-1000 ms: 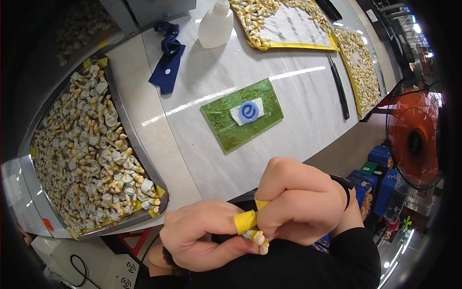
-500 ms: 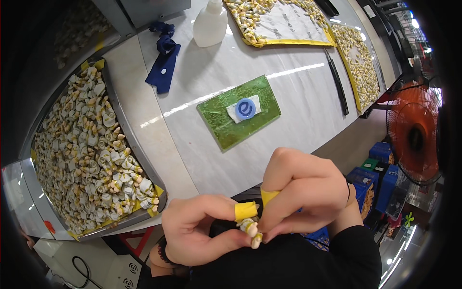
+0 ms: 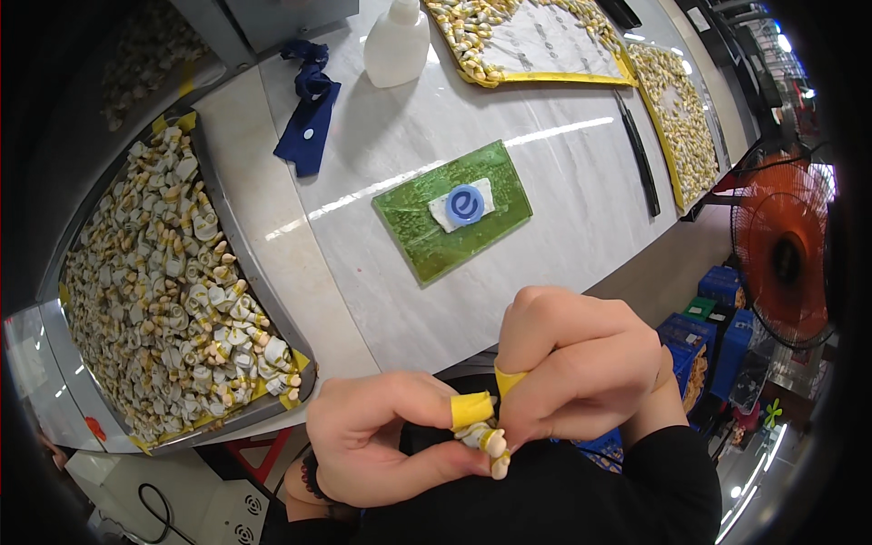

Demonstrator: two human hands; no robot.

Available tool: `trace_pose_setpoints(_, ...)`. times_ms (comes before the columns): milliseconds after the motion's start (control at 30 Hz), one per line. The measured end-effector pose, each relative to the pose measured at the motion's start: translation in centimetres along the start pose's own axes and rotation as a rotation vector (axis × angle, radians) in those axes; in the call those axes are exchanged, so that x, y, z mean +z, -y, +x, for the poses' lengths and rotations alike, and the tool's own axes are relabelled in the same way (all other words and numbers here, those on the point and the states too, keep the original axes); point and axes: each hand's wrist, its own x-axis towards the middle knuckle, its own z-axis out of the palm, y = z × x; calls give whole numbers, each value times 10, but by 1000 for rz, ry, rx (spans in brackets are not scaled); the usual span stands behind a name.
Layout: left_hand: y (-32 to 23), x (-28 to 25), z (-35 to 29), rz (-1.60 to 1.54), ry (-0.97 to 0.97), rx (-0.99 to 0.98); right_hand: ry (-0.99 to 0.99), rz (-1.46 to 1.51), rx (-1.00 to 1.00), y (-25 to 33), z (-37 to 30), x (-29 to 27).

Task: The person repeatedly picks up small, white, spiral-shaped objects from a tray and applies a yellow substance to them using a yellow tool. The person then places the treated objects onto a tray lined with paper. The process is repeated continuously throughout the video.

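Observation:
Low in the middle, a small painted figurine (image 3: 487, 443) in white, yellow and peach is pinched between the thumb and forefinger of my left hand (image 3: 381, 440). Yellow tape wraps that forefinger's tip. My right hand (image 3: 581, 368) is closed right against the figurine's right side, with yellow tape on one finger too. What its bent fingers grip, if anything, is hidden. Beyond the hands lies a green slab (image 3: 500, 182), bearing a white pad and a round blue cap (image 3: 464, 205).
A deep tray (image 3: 304, 372) heaped with similar figurines stands at left. Two yellow-edged trays (image 3: 545, 80) (image 3: 668, 173) of figurines lie at far right, beside a black pen-like tool (image 3: 639, 163). A white bottle (image 3: 397, 50) and blue cloth (image 3: 309, 127) are at the back; an orange fan (image 3: 781, 245) stands right.
The figurine has turned and shifted slightly right in my left fingers. My right hand has moved a little, still beside it. The slab and trays look the same.

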Motion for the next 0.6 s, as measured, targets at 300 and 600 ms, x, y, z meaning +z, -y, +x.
trace_pose_setpoints(300,4,1,5,9,47,21,-16,2,-43,-7,0,1)
trace_pose_setpoints(600,-13,-9,3,293,80,-86,23,-9,-14,-12,-2,3)
